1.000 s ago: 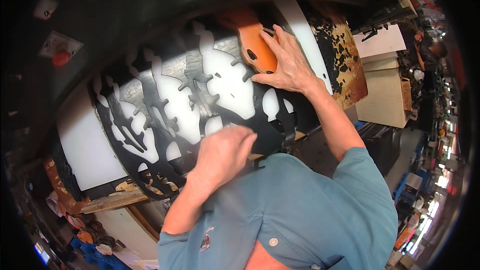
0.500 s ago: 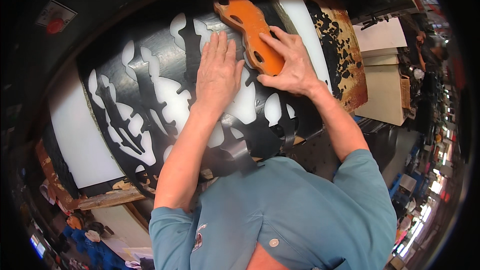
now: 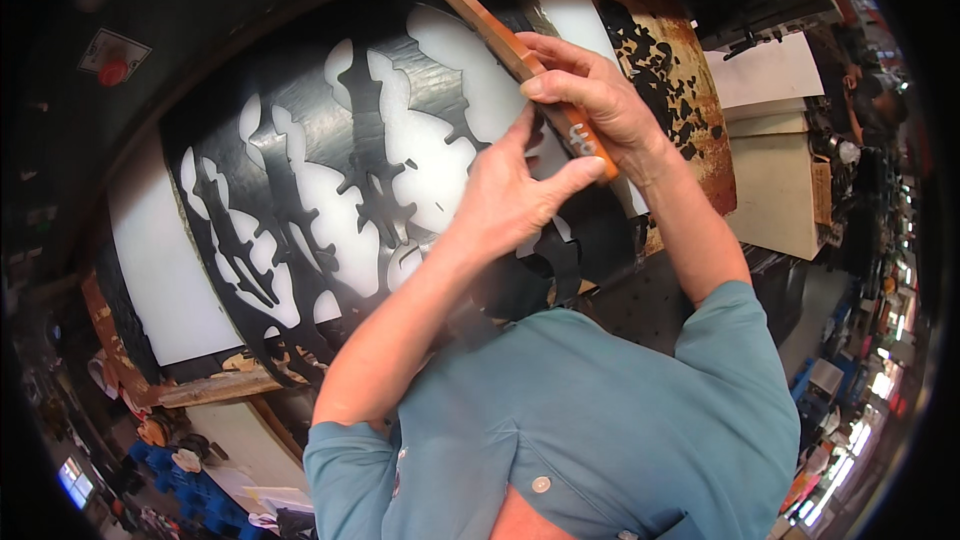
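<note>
Both hands pinch an orange sanding block (image 3: 520, 65) edge-on: right hand (image 3: 600, 105) above, left hand (image 3: 515, 195) below, steadying it against the black cut-out panel (image 3: 300, 200).

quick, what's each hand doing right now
Left hand: fingers and thumb pinching the near end of the orange block, over the black cut-out sheet.
Right hand: closed around the orange block from above.

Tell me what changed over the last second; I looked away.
The left hand came up off the black cut-out sheet to the orange block, which the right hand tipped onto its edge. The right hand kept its grip; the sheet stayed put.
</note>
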